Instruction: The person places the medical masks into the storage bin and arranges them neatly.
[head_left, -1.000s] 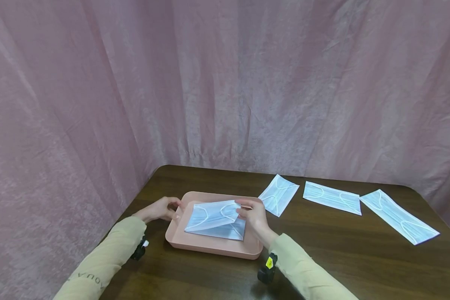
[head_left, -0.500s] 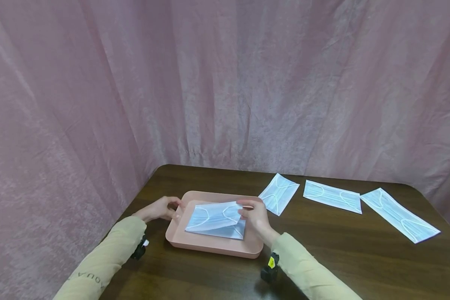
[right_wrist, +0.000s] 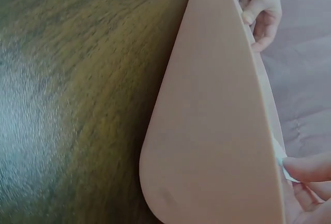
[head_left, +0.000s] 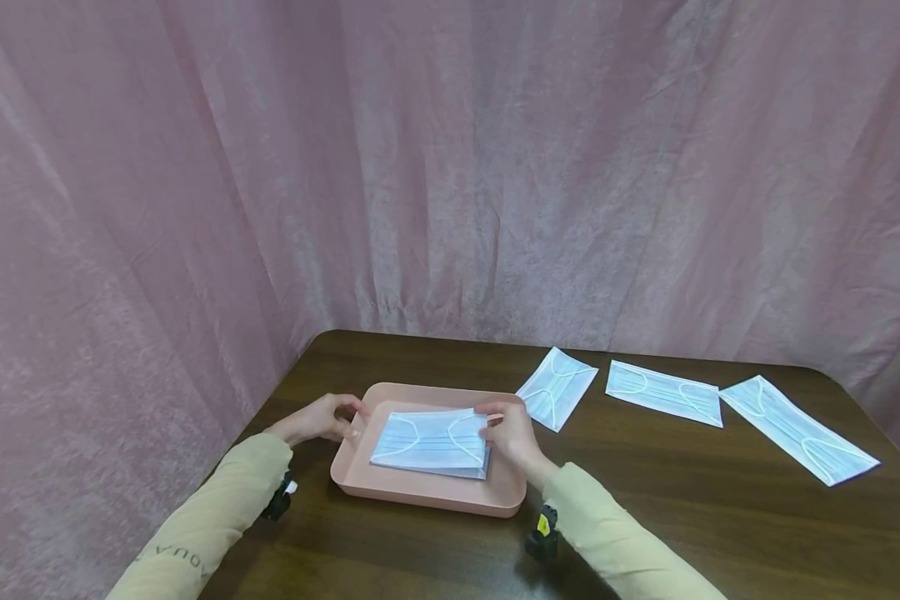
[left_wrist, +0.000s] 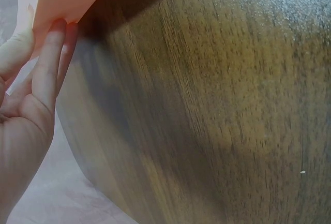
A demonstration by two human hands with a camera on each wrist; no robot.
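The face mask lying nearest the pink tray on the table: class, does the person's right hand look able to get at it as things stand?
Probably yes. That face mask lies flat on the bare table just beyond the tray, with nothing between it and the right hand, which now pinches the top mask in the tray.

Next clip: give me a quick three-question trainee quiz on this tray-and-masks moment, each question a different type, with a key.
1. True or false: the left hand holds the left edge of the pink tray.
2. How many masks lie on the table outside the tray?
A) one B) three C) five
3. Fill in: the right hand pinches the right end of the top mask, which lies on a ____ of masks in the tray.

Key:
1. True.
2. B: the nearest mask, the middle mask and the far-right mask.
3. Stack.
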